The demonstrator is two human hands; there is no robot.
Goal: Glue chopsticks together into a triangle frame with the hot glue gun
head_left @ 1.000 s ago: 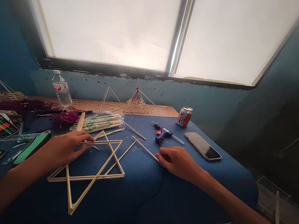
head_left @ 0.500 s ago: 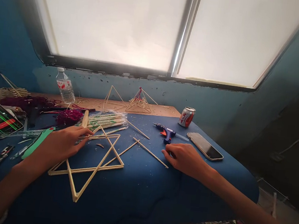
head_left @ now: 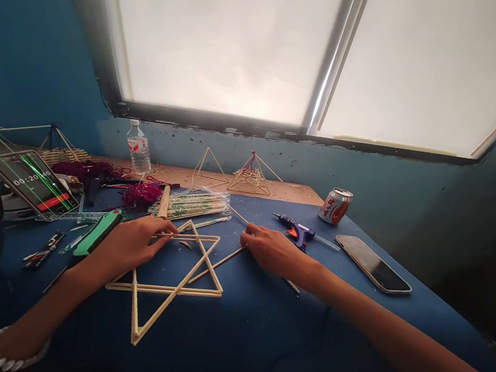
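Inspection finds a star frame (head_left: 164, 289) of thin wooden sticks lying flat on a blue cloth (head_left: 258, 330), directly in front of the person and left of centre. The left hand (head_left: 129, 244) lies over the frame's upper sticks, fingers curled across them. Whether it grips or merely presses cannot be determined. The placement appears to serve to keep the frame from sliding.

The right hand (head_left: 276, 252) is low on the cloth, its fingertips (head_left: 247, 233) at a loose stick (head_left: 216, 264) that runs toward the frame's right side. The grip is not clenched, but whether the stick is pinched cannot be determined. A second stick (head_left: 293, 285) emerges from under the right wrist area.

Supplies are arranged within reach. A plastic-wrapped bundle of sticks (head_left: 192, 203) lies just beyond the frame, and a glue gun (head_left: 299, 230) sits right of it, near the right hand, apparently for ready use. A phone (head_left: 373, 264) and a can (head_left: 334, 206) stand farther right, away from the work. Magenta yarn (head_left: 142, 195) lies beyond the left hand. Two small stick pyramids (head_left: 249, 177) stand on a wooden board (head_left: 292, 192) at the back, set apart from the working area.
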